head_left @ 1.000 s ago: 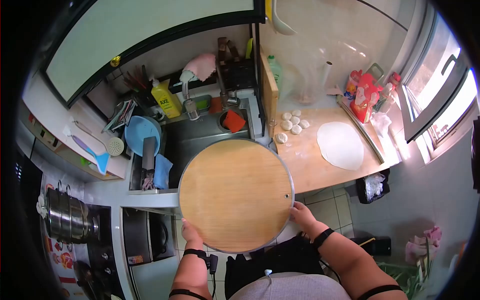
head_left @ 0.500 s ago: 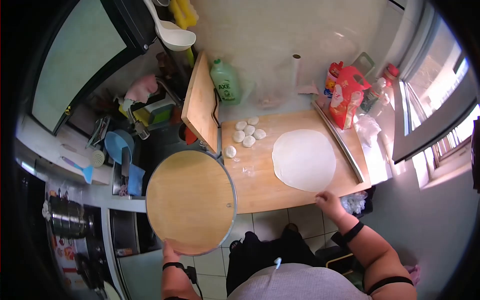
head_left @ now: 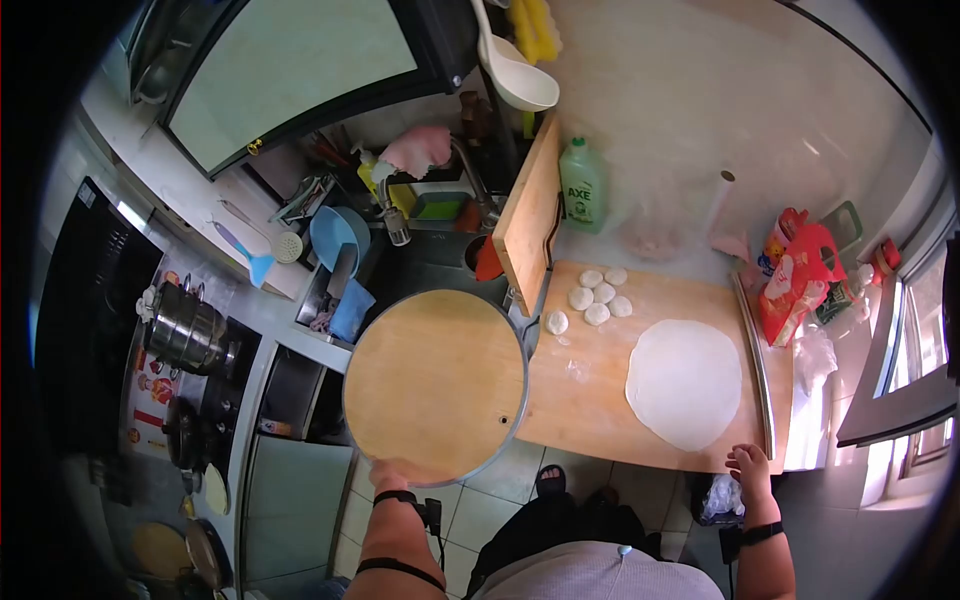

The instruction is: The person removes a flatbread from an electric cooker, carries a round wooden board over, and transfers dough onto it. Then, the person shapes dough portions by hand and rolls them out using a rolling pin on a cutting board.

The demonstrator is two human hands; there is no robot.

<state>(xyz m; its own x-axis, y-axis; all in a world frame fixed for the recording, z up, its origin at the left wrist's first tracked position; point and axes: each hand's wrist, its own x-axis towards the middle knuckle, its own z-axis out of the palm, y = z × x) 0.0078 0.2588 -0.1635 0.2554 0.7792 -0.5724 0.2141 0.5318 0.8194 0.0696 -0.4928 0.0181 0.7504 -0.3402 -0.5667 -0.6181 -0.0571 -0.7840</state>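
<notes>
My left hand (head_left: 393, 472) grips the near edge of a large round wooden board (head_left: 436, 385) with a grey rim, held up over the sink's front edge. Part of those fingers is hidden by the board. At the front edge of the rectangular wooden work board (head_left: 570, 415) is my right hand (head_left: 748, 463), its fingers loosely apart with nothing in them. Just beyond it lies a wide, thin sheet of rolled dough (head_left: 685, 385). Several small dough balls (head_left: 597, 314) sit at the back left of the work board. A long metal-coloured rod (head_left: 755, 365) rests along its right side.
An upright wooden board (head_left: 528, 215) stands between sink (head_left: 430, 265) and worktop, with a green detergent bottle (head_left: 584, 188) behind. A red bag (head_left: 797, 285) is at the back right, near an open window (head_left: 905, 385). Pots (head_left: 187, 328) stand on the stove at left.
The view has swung left, bringing more of the stove into sight. My left hand still holds the round board, now closer to the sink. My right hand's fingers have loosened near the work board's edge.
</notes>
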